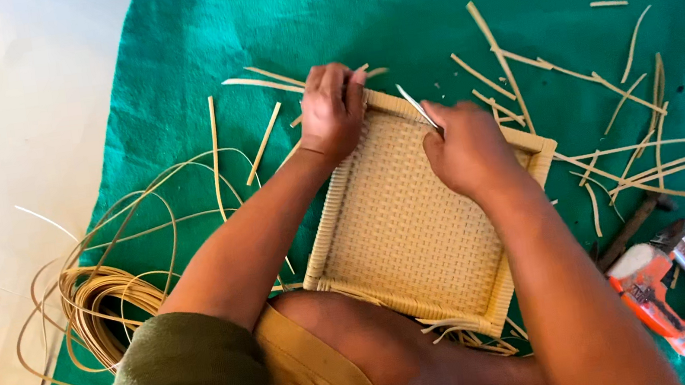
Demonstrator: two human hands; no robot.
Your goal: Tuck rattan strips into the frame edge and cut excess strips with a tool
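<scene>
A square woven cane panel [402, 220] on a pale wooden frame lies on the green cloth [252, 21], its near edge resting against my knee. My left hand [332, 111] grips the frame's far corner, fingers curled over the edge. My right hand [464, 151] is closed on a thin metal tool [417, 107] whose tip points at the far edge of the weave, close to my left hand. Loose strand ends stick out under the panel's near edge.
Cut cane strips [610, 99] lie scattered on the cloth to the right and behind. A coil of cane [103, 300] sits at the left. An orange power tool [664, 292] lies at the right near a dark stick [630, 227]. A white surface [26, 170] borders the cloth.
</scene>
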